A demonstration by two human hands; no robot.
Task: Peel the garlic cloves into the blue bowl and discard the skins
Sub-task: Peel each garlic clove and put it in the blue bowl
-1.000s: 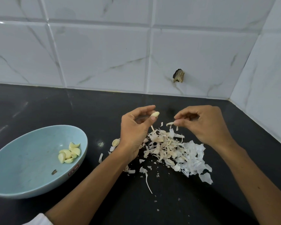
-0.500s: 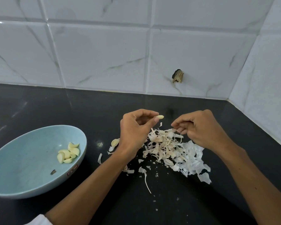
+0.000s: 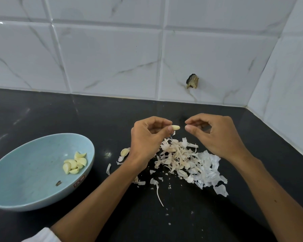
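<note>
My left hand pinches a peeled, pale garlic clove between thumb and forefinger, above the black counter. My right hand hovers just right of the clove with its fingers curled and its thumb and forefinger tips close together; I see nothing between them. Under both hands lies a pile of garlic skins. The blue bowl stands at the left with several peeled cloves in it. One unpeeled clove lies on the counter by my left wrist.
The black counter meets white tiled walls at the back and the right. A broken hole shows in the back tile. Loose skin bits are scattered in front of the pile. A dark speck lies in the bowl.
My right hand dropped a strip of skin on the pile and rose back beside the clove. My left hand turned the clove slightly and kept hold of it.
</note>
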